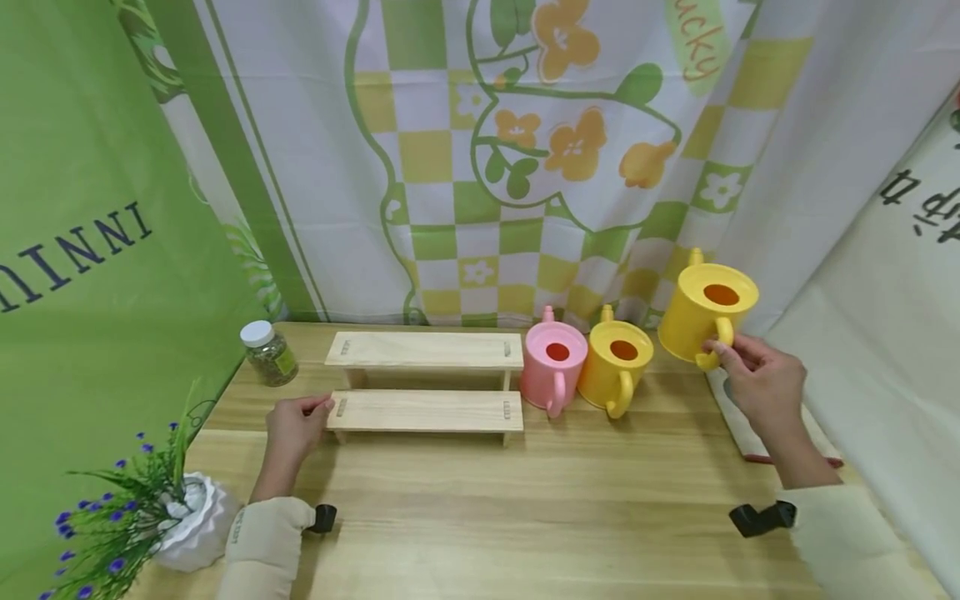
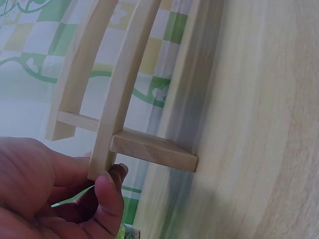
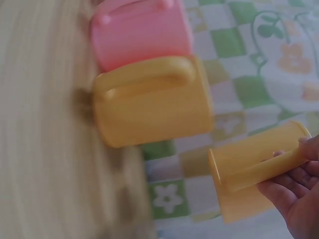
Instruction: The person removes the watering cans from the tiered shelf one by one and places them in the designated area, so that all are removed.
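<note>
My right hand [image 1: 768, 385] grips the handle of a yellow watering can [image 1: 693, 312], held up off the table with its spout pointing to the curtain. In the right wrist view, fingers curl round the handle of that raised can [image 3: 244, 154]. A second yellow watering can [image 1: 611, 375] and a pink watering can [image 1: 542, 379] stand side by side on the table, the pink one against the right end of a two-step wooden rack [image 1: 427, 411]. With thumb and fingers, my left hand [image 1: 294, 433] pinches the left end of the rack's lower board [image 2: 122, 84].
On the left stand a lidded jar [image 1: 272, 354] and a white pot [image 1: 197, 525] with purple-flowered greenery. A pale cloth-like item [image 1: 750, 425] with a red edge lies under the right hand. Behind the wooden table [image 1: 525, 517] hangs a patterned curtain [image 1: 442, 167].
</note>
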`<state>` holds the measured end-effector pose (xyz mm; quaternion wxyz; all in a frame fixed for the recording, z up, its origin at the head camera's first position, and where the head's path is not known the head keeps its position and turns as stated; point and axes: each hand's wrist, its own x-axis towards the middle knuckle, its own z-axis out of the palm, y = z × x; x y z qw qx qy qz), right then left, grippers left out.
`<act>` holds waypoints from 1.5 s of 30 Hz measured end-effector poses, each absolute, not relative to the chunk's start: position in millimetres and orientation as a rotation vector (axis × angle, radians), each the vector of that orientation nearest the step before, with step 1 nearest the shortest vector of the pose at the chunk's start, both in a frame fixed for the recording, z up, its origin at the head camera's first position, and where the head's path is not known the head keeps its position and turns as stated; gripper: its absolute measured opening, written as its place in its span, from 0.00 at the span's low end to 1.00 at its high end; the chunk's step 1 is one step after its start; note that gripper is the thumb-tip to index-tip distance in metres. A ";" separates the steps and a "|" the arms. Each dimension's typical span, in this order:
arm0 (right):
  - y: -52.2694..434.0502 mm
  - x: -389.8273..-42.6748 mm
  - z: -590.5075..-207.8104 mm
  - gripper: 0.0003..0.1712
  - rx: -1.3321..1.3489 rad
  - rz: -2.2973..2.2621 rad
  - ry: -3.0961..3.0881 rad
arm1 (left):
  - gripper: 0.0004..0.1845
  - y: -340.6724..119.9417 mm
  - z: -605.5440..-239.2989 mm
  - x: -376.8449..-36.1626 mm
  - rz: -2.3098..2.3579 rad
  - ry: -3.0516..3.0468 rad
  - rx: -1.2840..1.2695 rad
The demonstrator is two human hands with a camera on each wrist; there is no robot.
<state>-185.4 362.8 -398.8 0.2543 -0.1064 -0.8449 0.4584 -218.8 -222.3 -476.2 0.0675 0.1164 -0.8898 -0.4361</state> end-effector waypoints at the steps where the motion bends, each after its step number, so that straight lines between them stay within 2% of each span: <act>1: 364.3 -185.7 -403.1 0.26 -0.308 1.261 -2.305 | 0.14 -222.5 -476.0 -218.3 -1.325 -2.679 0.351; 7: 369.1 -186.0 -424.2 0.29 -0.393 1.278 -2.373 | 0.14 -222.4 -474.8 -215.5 -1.347 -2.686 0.356; 27: 361.2 -164.8 -473.0 0.20 -0.395 1.149 -2.414 | 0.15 -218.5 -471.5 -212.3 -1.382 -2.687 0.367; 33: 355.4 -161.5 -479.8 0.17 -0.425 1.141 -2.399 | 0.16 -219.8 -470.4 -212.0 -1.409 -2.684 0.368; 45: 349.5 -160.7 -486.4 0.18 -0.434 1.190 -2.316 | 0.16 -221.8 -470.8 -210.8 -1.388 -2.704 0.365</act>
